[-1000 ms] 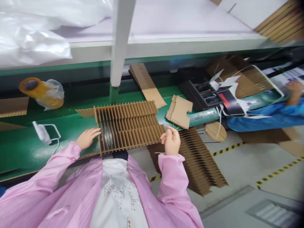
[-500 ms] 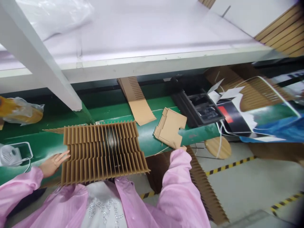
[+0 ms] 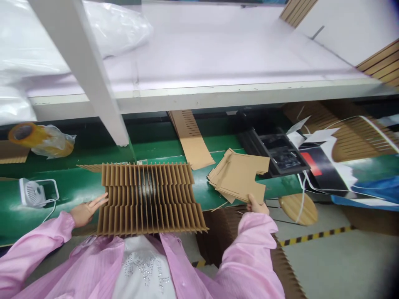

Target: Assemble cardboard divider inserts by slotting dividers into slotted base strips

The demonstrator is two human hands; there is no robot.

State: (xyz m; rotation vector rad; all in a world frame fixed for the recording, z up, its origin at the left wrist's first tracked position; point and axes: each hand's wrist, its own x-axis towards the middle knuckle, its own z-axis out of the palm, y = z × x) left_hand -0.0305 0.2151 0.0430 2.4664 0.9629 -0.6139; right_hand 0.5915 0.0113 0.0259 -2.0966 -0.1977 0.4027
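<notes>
I can't read a single word, number or sign from where I'm looking. The printed carton sheet (image 3: 324,174) on the far side of the belt has a red patch (image 3: 310,164) on black and white (if there's lettering on that patch, it's too small and blurred for me to make out). The cardboard divider (image 3: 149,199) and the flat cardboard blanks (image 3: 238,176) show no print that I can see, and I can't make out any marks on the little white fan (image 3: 33,193) or the tape roll (image 3: 21,133).
</notes>
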